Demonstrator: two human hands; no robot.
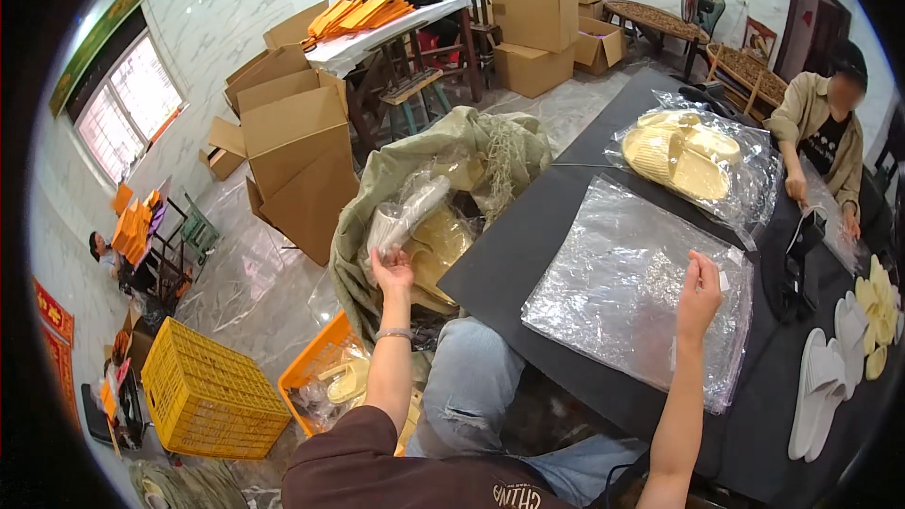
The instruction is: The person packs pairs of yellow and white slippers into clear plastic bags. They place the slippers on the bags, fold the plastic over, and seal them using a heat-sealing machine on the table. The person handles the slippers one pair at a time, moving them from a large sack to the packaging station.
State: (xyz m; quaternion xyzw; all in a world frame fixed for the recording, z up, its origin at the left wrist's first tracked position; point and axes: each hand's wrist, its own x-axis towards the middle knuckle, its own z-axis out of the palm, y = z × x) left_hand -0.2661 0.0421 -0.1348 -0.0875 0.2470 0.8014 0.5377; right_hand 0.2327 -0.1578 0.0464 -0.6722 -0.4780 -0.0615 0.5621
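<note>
My left hand (392,270) reaches into a green woven sack (353,217), palm up and fingers apart, at the lower end of a clear bag of pale grey slippers (407,214). The fingers touch or nearly touch that bag. Under it in the sack lie bagged yellow slippers (439,250). My right hand (699,290) is over the right part of a stack of clear plastic bags (613,302) on the black-covered table (504,264). Its fingers are curled together; whether they pinch a bag I cannot make out.
Bagged yellow slippers (683,155) lie at the table's far side. Loose white slippers (818,396) and yellow slippers (879,306) are at the right, near a co-worker (820,118). Left stand an orange crate (306,372), a yellow crate (212,391) and cardboard boxes (297,160).
</note>
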